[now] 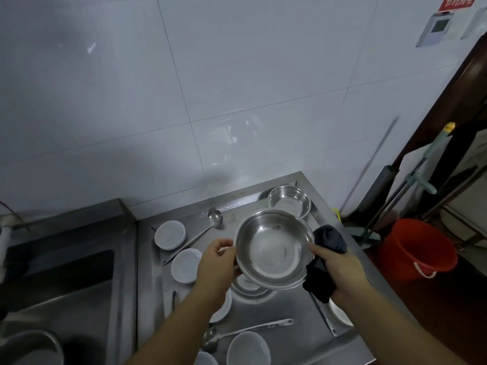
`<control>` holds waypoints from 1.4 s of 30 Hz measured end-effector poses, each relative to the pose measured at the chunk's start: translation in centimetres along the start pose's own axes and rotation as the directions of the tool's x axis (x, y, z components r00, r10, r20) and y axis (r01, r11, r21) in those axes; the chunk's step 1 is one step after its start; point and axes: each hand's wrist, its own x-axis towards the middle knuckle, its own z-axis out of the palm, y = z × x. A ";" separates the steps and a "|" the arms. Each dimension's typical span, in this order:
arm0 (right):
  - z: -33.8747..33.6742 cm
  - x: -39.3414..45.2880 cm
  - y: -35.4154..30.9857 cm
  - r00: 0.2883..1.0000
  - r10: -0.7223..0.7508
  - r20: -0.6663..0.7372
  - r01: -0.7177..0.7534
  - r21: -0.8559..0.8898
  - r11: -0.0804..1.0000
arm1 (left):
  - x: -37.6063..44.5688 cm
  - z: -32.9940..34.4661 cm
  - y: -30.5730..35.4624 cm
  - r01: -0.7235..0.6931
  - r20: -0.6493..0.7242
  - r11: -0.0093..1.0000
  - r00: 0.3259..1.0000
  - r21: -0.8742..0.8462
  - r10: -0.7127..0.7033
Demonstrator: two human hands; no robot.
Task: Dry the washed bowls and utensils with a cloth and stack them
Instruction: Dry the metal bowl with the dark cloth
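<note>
From the head camera, the person is holding a large stainless steel bowl (pixel 274 248) up above the steel draining counter (pixel 287 309), tilted toward the face, probably so the inside can be checked or wiped. The left hand (pixel 216 262) is gripping the bowl's left rim, thumb over the edge and fingers curling underneath, steadying it. The right hand (pixel 340 270) is clutching a dark cloth (pixel 325 259) bunched against the bowl's right side, placed so the cloth can be rubbing the outer wall.

Directly beneath, more steel bowls (pixel 250 287) are sitting nested, seemingly waiting as the stack. A smaller steel bowl (pixel 289 200) is standing at the far corner. White ceramic bowls (pixel 170 234) and ladles (pixel 214 219) are lying spread across the counter, likely undried yet.
</note>
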 end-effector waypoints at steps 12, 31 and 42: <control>-4.8 15.9 -7.0 1.000 -0.027 -0.005 0.024 -0.272 0.962 | 9.9 13.0 -1.1 0.162 -0.118 0.987 0.980 0.007 -0.160; 0.2 38.4 -8.5 0.985 -0.172 0.020 0.128 -0.751 0.648 | 30.3 20.1 -1.7 0.162 -0.258 0.923 0.964 0.350 -0.072; 1.7 43.1 -5.0 0.951 -0.301 0.063 0.176 -0.914 0.365 | 35.0 19.9 -5.0 0.152 -0.287 0.806 0.957 0.573 0.024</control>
